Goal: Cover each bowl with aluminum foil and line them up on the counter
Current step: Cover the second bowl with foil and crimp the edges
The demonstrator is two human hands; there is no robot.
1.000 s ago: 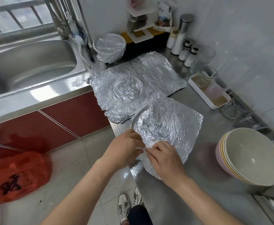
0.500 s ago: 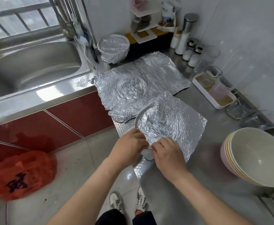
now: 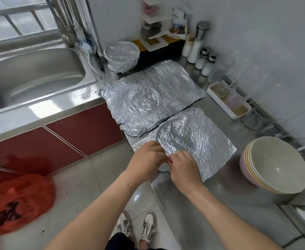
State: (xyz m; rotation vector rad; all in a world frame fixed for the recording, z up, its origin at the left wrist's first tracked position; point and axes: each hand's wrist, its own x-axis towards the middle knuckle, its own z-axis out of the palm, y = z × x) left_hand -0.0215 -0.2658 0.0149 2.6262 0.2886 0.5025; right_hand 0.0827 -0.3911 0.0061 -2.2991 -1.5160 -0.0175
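A crinkled foil sheet (image 3: 193, 139) lies on the steel counter (image 3: 220, 204) near its front edge. My left hand (image 3: 146, 161) and my right hand (image 3: 182, 167) meet at the sheet's near-left corner, fingers curled and pinching the foil edge. A larger foil sheet (image 3: 148, 101) with a round dent lies just behind it. One foil-covered bowl (image 3: 122, 56) stands at the back by the sink. A stack of bare bowls (image 3: 274, 166), pink at the bottom, sits at the right.
The sink (image 3: 30, 74) and tap are at the left. Jars and bottles (image 3: 202, 60), a white tray (image 3: 227, 100) and glass containers line the right wall. A white rack (image 3: 153, 33) fills the back corner. An orange bag (image 3: 16, 202) lies on the floor.
Both hands stay at the near-left corner of the front foil sheet, working the edge with small movements. The camera view has shifted slightly; the sheet's near corner is more gathered under the hands.
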